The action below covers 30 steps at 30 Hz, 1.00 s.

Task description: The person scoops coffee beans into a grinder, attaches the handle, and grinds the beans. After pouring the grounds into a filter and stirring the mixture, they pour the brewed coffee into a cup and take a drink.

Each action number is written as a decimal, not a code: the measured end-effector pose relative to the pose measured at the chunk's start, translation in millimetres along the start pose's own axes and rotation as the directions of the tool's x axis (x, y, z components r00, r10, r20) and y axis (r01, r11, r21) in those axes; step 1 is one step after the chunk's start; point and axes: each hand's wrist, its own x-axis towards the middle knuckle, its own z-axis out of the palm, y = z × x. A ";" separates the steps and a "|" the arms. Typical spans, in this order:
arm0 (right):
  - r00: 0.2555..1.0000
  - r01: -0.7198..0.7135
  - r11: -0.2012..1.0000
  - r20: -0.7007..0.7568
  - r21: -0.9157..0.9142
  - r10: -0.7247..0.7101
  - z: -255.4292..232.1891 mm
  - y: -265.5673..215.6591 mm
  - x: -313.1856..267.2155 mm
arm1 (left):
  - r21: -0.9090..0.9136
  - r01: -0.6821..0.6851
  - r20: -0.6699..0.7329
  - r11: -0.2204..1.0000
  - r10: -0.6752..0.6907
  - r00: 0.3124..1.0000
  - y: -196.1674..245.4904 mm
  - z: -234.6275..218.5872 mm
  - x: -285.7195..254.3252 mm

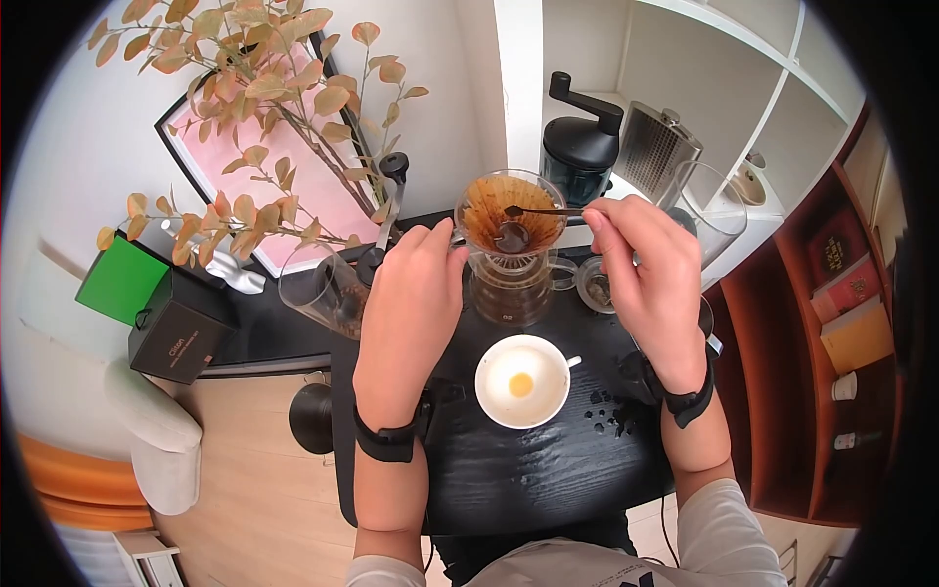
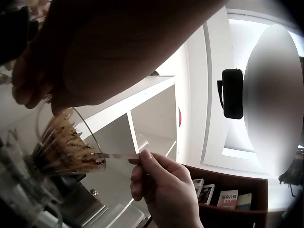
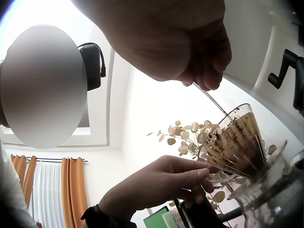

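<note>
A clear glass coffee dripper, its paper filter stained with wet coffee grounds, sits on a glass coffee server. My left hand holds the dripper's side, its thumb and fingers pinching there in the right wrist view. Between thumb and fingers, my right hand pinches a thin dark spoon, whose tip reaches into the filter. The right hand also shows in the left wrist view, beside the dripper's rim. A white cup with a little yellowish liquid stands nearer me.
A tilted glass with dark contents and a crank stand left of my left hand. A black hand grinder and a metal flask stand behind. Water drops lie on the black table. A tall glass stands right.
</note>
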 end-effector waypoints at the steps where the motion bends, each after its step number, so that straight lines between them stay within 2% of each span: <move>1: 0.999 0.031 1.000 -0.010 0.000 -0.031 0.3 -0.1 0.1 | -0.002 0.014 0.010 1.000 -0.014 1.000 0.3 -0.1 0.1; 5: 0.999 0.040 0.999 0.016 -0.023 -0.040 -1.3 -3.3 -0.8 | -0.012 0.020 -0.029 1.000 -0.021 0.999 0.3 2.5 -0.6; 13: 0.998 0.060 0.997 0.040 -0.053 -0.057 0.9 -8.3 -3.8 | -0.002 0.029 0.016 1.000 -0.029 0.999 1.5 -0.7 -0.2; 16: 0.994 0.109 0.993 0.034 -0.039 -0.108 4.3 -10.6 -4.5 | 0.000 0.022 0.010 1.000 -0.022 1.000 1.0 0.2 -0.5; 23: 0.996 0.082 0.994 0.031 -0.074 -0.080 2.8 -10.3 -4.2 | -0.003 0.009 0.009 1.000 -0.009 1.000 1.2 -0.8 0.2; 30: 0.991 0.124 0.990 0.049 -0.061 -0.121 3.0 -11.5 -4.6 | -0.003 0.009 0.010 1.000 -0.009 1.000 0.7 -0.8 -0.1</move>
